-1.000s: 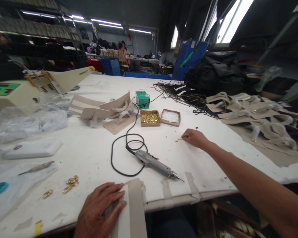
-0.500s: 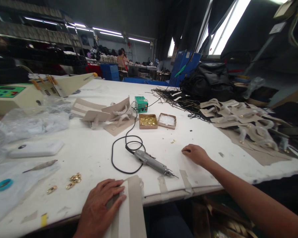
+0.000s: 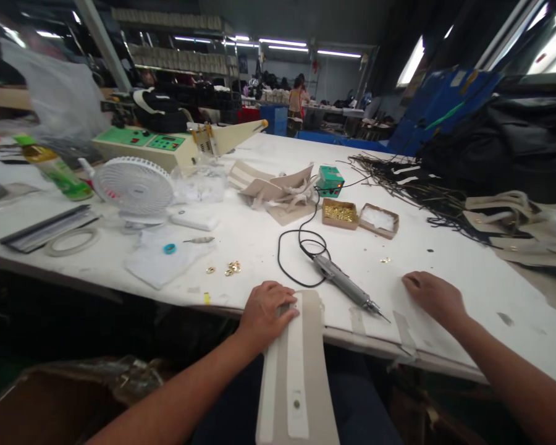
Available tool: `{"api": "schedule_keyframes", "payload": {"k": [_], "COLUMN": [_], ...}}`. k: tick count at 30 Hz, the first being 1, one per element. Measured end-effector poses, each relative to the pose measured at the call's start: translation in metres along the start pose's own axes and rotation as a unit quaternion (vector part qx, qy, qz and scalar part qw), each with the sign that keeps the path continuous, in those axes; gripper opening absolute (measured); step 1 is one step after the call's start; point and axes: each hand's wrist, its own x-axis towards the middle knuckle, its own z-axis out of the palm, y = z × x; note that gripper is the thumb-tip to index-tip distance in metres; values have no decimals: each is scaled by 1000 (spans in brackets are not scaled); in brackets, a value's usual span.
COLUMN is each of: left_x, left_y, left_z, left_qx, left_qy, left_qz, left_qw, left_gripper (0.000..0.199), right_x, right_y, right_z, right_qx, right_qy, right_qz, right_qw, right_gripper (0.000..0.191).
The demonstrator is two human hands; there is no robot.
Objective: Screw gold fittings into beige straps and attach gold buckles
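My left hand [image 3: 269, 314] holds the far end of a long beige panel [image 3: 314, 358], its fingers and thumb lying over a white strip. The panel slopes from the table edge toward my lap; a small round dark spot shows on its near part. My right hand [image 3: 433, 296] rests on the table with curled fingers, and whatever is in them is hidden. Between my hands lies a grey electric screwdriver [image 3: 345, 281], its bit pointing toward me. Small gold pieces [image 3: 385, 260] lie just beyond my right hand. Gold clasps [image 3: 233, 267] lie beyond my left hand.
A box of gold parts [image 3: 340, 213] and a box of white bits [image 3: 379, 220] stand by a green power unit [image 3: 330, 181]. A white fan [image 3: 134, 188] and bottle [image 3: 55, 168] stand left. Black cords [image 3: 408, 185] and beige pieces [image 3: 528, 222] lie right. A person [image 3: 296, 99] is far back.
The view has swung left and drawn back, bringing the fan and bottle into sight and more of the panel. My hands stay in about the same places on the panel and table.
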Motion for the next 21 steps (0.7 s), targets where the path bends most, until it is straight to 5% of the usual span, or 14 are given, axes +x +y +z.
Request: {"api": "schedule_keyframes", "payload": {"k": [6, 9, 15, 18, 21], "left_x": [-3, -3, -4, -5, -6], "left_y": [2, 2, 0, -1, -3], "left_z": [2, 2, 3, 4, 6], "left_qx": [-10, -10, -7, -3, -3], "left_qy": [-5, -8, -10, -6, -6], "left_qz": [-6, -8, -8, 2, 5], "left_qw": [1000, 1000, 1000, 1000, 1000], "left_gripper": [21, 22, 22, 18, 17], "right_x": [-14, -45, -104, -108, -103], "right_y": [-16, -71, -212, -243, -250], "right_z": [-14, -27, -39, -33, -26], "right_qx": [142, 253, 426, 435, 436], "right_qy": [34, 18, -99, -93, -87], "right_qz": [78, 39, -179, -207, -206], "right_qw": [986, 966, 881, 871, 872], "right_gripper": [27, 31, 26, 22, 22]}}
